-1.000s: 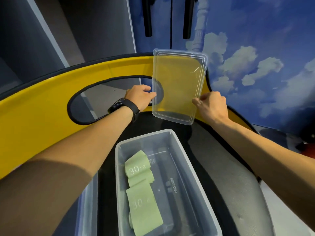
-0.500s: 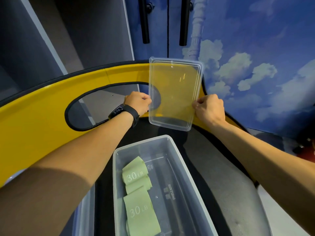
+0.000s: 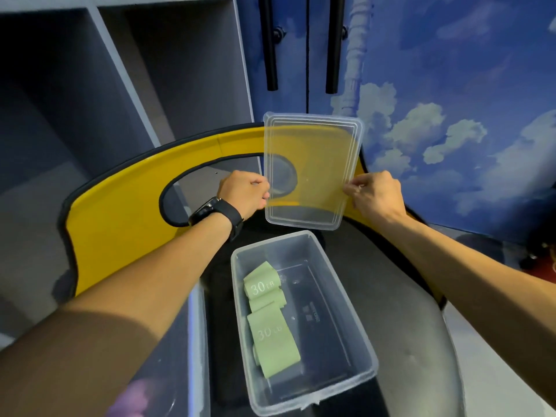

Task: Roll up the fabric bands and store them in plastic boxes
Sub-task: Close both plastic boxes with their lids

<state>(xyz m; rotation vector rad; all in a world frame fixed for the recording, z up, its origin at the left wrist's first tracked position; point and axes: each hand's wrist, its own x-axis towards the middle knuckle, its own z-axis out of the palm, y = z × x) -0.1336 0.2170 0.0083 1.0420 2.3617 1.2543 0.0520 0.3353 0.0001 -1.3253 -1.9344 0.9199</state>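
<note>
Grey shelving fills the far left, and a second clear box shows only as an edge at the lower left. Next comes a yellow curved panel with a black-rimmed oval opening. One open plastic box sits in the middle on a dark surface, holding two green fabric bands: one band marked 30 LB toward the far end, and a second band just nearer, touching it. Both lie along the box's left wall. One clear lid hangs above the box's far end, tilted upright. The left hand, with a black watch at the wrist, pinches the lid's left edge with curled fingers. The right hand pinches its right edge. Two black door handles and a blue cloud-painted wall stand behind.
</note>
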